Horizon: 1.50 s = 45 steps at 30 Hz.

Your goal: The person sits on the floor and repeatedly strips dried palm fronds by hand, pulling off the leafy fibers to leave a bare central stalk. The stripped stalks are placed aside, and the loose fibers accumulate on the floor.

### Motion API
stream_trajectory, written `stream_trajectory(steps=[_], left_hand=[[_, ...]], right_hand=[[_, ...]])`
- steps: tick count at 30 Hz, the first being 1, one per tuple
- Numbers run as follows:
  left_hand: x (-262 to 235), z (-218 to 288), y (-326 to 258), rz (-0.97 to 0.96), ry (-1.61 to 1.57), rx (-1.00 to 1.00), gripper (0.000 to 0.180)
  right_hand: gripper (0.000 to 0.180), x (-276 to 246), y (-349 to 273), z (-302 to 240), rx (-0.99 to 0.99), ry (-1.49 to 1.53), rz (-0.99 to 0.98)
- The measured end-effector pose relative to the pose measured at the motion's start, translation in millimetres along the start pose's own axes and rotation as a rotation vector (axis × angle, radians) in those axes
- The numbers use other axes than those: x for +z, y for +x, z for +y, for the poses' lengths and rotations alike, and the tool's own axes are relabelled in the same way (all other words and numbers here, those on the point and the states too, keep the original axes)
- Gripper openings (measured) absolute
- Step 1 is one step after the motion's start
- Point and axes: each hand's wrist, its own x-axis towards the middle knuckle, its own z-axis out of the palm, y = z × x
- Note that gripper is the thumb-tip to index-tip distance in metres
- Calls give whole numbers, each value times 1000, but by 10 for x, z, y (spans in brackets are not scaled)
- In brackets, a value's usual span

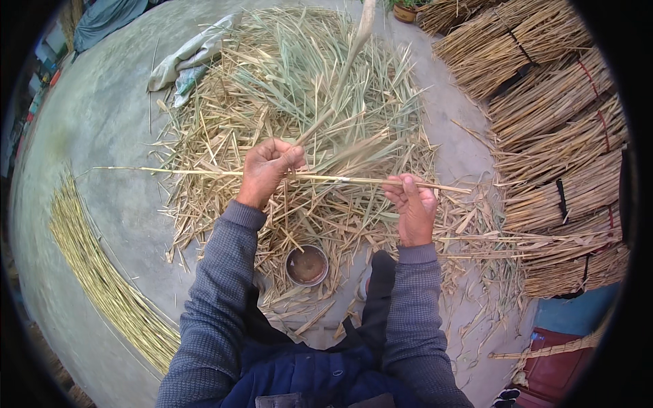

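Observation:
A long thin reed stalk (pixel 170 171) runs level across the view, held at both ends of its middle stretch. My left hand (pixel 266 170) grips it and also pinches a dry leaf sheath (pixel 340 81) that rises up and away from the stalk. My right hand (pixel 411 204) holds the stalk further right, fingers curled around it. Beneath both hands lies a heap of stripped leaves and husks (pixel 299 102).
Tied bundles of reeds (pixel 558 122) are stacked on the right. A row of cleaned pale stalks (pixel 102 272) lies on the concrete floor at the left. A small round metal cup (pixel 307 264) stands near my knees. Crumpled sacks (pixel 187 58) lie at the heap's far left.

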Motion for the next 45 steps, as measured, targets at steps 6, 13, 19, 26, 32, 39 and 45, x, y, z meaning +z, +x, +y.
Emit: stream_trajectory(steps=[6, 13, 19, 26, 32, 39, 45], left_hand=[[-368, 15, 109, 175, -203, 4, 16], [-614, -20, 125, 358, 1317, 416, 27], [187, -113, -63, -200, 735, 681, 29], [99, -38, -31, -278, 575, 206, 23], [-155, 55, -3, -383, 502, 136, 20], [55, 131, -60, -361, 638, 175, 28], [354, -149, -122, -128, 773, 740, 18]], right_hand=[[28, -53, 36, 26, 12, -16, 20], [30, -31, 47, 4, -12, -60, 32], [40, 300, -24, 151, -59, -128, -11], [36, 164, -13, -68, -103, -119, -98], [32, -5, -66, -150, -96, -159, -210], [23, 38, -64, -112, -127, -104, -109], [25, 135, -40, -62, -95, -65, -12]])
